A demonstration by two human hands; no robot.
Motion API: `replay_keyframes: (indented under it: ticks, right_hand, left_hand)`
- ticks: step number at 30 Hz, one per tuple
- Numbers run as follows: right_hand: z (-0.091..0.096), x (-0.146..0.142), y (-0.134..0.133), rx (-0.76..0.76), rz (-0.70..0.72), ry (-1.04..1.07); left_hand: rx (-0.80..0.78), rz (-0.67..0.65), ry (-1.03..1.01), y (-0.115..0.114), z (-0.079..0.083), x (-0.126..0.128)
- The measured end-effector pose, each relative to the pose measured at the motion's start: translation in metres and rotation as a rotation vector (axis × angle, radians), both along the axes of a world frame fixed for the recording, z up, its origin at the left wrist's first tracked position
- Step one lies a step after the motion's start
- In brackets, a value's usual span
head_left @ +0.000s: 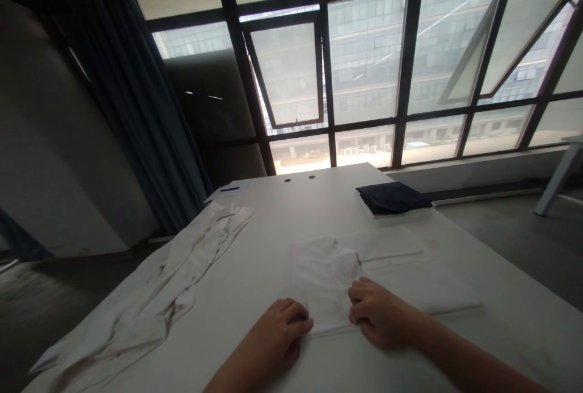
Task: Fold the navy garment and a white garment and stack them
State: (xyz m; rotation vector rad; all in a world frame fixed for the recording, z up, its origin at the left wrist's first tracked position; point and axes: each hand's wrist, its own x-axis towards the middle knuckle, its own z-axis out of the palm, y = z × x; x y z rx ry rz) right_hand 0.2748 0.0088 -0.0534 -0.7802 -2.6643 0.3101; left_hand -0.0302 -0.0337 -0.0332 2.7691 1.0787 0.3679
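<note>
The tabletop runs away from the person towards a wall of tall windows. Its left edge cuts diagonally across the view, and a crumpled white shirt with dark smudges lies along that side, reaching close to the edge. Between the shirt and the hands is a strip of bare tabletop, and more open room lies to the right of the cloths and beyond them, up to the far edge. Near that far edge are two small round holes, with a dark navy folded cloth on a pale flat base to the right and a blue pen on a sheet of paper to the left.

The folded white cloth sits near the person, in the middle of the tabletop, and its right side seems to overlap a larger flat white cloth. The hands come in from the near edge, forearms angled inward, and stand narrowly apart on either side of the folded cloth. The left hand is curled at its lower left corner. The right hand has its fingers bent against its right edge (whether either hand actually pinches the fabric, I cannot tell).
</note>
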Motion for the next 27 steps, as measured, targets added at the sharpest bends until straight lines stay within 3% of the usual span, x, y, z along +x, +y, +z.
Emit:
replay_keyframes:
  ticks: [4, 7, 10, 15, 20, 27]
  right_hand:
    - [-0.008, -0.003, 0.002, 0.028, -0.044, 0.126]
    - [-0.01, -0.007, 0.003, 0.01, -0.22, 0.234]
    - [-0.006, -0.012, -0.001, -0.027, -0.333, 0.166]
    - [-0.002, -0.02, -0.009, -0.059, -0.346, -0.025]
    - [-0.001, -0.026, -0.012, -0.11, -0.394, -0.008]
    - [-0.015, -0.03, -0.015, 0.003, -0.354, -0.223]
  left_hand:
    - [0.008, 0.026, 0.011, -0.001, -0.002, 0.0]
    - [0.034, 0.053, 0.054, -0.003, -0.004, 0.001]
    - [0.081, 0.034, 0.073, -0.005, -0.004, 0.006]
    - [0.165, -0.019, 0.026, -0.003, -0.007, 0.023]
    - [0.192, -0.031, 0.023, 0.003, -0.015, 0.033]
    - [0.128, 0.002, 0.054, -0.001, -0.007, 0.034]
